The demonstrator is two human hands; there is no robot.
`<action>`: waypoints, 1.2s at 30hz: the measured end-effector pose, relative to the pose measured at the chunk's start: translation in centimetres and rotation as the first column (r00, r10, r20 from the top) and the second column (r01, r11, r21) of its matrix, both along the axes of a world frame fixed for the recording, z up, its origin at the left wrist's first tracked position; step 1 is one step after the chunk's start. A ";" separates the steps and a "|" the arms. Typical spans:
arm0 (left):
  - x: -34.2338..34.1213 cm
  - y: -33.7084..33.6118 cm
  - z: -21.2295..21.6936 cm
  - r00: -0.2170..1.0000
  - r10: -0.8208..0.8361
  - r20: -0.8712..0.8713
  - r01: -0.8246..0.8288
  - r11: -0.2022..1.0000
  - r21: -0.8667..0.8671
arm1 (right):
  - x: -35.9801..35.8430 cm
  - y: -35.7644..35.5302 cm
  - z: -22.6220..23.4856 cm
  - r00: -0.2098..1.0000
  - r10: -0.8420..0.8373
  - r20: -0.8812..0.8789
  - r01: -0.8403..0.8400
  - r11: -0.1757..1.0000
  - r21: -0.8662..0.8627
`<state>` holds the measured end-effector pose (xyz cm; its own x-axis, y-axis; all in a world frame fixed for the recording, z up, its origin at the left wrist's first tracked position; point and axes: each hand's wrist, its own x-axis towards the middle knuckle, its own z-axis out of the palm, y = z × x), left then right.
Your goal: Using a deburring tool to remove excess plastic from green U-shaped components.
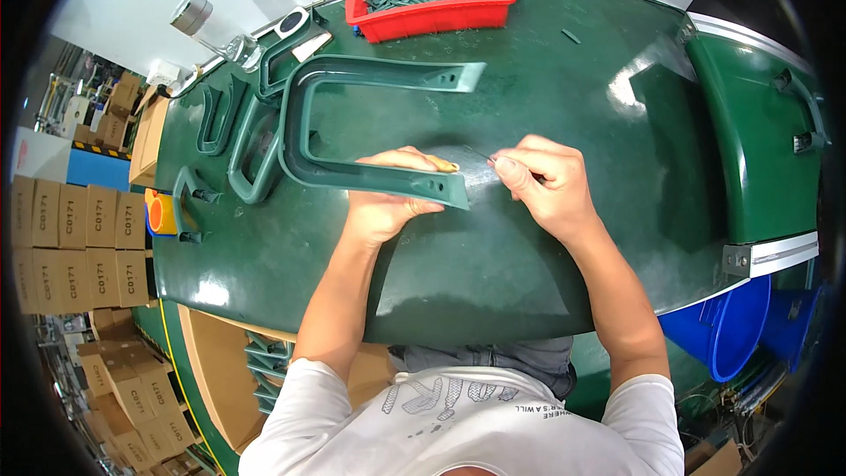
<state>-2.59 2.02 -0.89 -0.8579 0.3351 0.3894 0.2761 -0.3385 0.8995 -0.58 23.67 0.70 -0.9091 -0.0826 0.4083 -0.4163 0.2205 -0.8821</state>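
Observation:
My left hand (388,203) is closed around the lower arm of a large green U-shaped plastic handle (295,115). The handle's two ends point right, and each has a pair of small dark holes. A small yellowish piece (442,163) shows at my left fingertips, just behind the lower arm; I cannot make out whether it is a tool or a finger cover. Right of the handle's lower end, my right hand (551,185) is pinched on a thin dark pin-like piece (480,155), too small to name surely. The piece points left, apart from the handle.
A red bin (432,25) of small green strips stands at the back of the green table (529,282). Several green handles (256,150) lie at left, near a clear bottle (220,35). One loose strip (571,36) lies back right. A green curved panel (749,123) stands at right, above blue bins (727,330).

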 end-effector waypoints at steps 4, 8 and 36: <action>-0.2 -0.4 0.0 1.000 0.002 0.000 -0.002 0.999 0.047 | 0.6 0.2 0.8 0.853 0.341 0.395 -0.300 0.940 -0.163; -0.2 -0.4 -0.3 0.999 -0.017 -0.032 0.018 0.999 0.048 | 0.6 -0.1 0.8 0.842 0.356 0.406 -0.345 0.933 -0.103; 0.8 -0.2 0.0 0.948 0.167 0.270 -0.184 0.982 0.038 | 0.2 -0.8 -0.5 0.929 -0.089 -0.359 0.155 0.975 0.162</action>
<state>-1.79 1.86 -0.89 -0.9760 0.1525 0.1555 0.0909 -0.3637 0.9271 -0.36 22.88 0.20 -0.7204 -0.0840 0.6884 -0.6485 0.4335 -0.6258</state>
